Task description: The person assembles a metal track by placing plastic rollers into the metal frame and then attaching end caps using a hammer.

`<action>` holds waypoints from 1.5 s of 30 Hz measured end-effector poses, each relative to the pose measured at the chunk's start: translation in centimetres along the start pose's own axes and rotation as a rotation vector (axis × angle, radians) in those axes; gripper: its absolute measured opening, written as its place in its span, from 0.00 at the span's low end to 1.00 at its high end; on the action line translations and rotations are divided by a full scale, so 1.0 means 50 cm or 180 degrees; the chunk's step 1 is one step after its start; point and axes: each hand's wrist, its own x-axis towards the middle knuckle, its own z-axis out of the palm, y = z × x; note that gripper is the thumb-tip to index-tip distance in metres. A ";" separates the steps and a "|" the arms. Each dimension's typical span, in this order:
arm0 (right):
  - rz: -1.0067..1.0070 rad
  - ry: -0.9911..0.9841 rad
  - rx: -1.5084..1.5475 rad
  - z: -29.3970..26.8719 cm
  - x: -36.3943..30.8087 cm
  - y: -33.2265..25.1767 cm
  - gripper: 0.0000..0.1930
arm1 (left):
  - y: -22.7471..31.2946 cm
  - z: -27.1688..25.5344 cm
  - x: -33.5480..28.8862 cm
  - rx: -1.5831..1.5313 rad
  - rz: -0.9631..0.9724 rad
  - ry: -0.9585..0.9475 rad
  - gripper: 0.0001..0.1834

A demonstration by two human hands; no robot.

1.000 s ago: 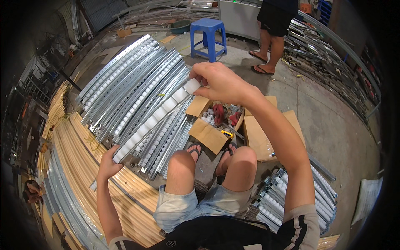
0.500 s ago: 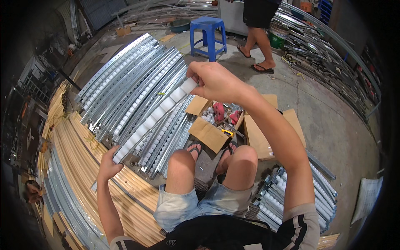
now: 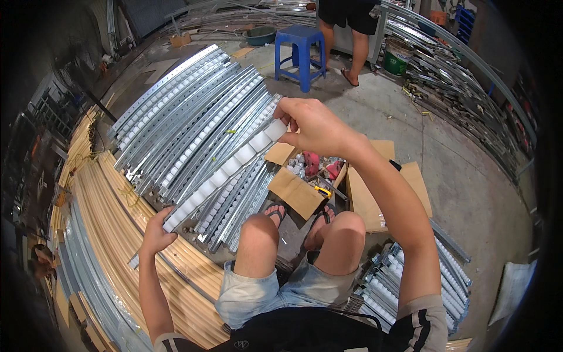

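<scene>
A: Location of roller strip?
B: Off the floor, strung between left hand and right hand. Slanting in view across the near edge of the rail stack. White rollers in a metal channel.
A: Grip?
B: Left: closed on the near end, fingers partly hidden. Right: pinching the far end, thumb underneath, fingers bent over.
A: Close by?
B: Tan pipes, lengthwise past the stack's left edge. Open carton near the stack's right edge, flaps spread, red pieces and small loose parts inside. Yellow-and-black tool by one flap's edge. Second carton just beside, to the right. Smaller roller bundle on the floor, beyond the right knee.
A: Farther out?
B: Blue stool off the stack's far right corner. Co-worker just behind, only shorts and legs in view. Green bucket by the left edge of the long metal pile. Dark basin left of the stool.
</scene>
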 end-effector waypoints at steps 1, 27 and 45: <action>0.0024 -0.0001 0.0026 0.002 -0.002 0.004 0.13 | -0.005 0.003 0.002 0.0004 0.0063 -0.0009 0.37; 0.2478 -0.0755 0.0687 0.428 -0.319 0.752 0.17 | -0.357 0.520 0.053 -0.0158 -0.0912 -0.1316 0.38; 0.3078 -0.0635 -0.1175 0.511 -0.295 1.048 0.19 | -0.326 0.644 0.094 0.1125 -0.1027 -0.1643 0.27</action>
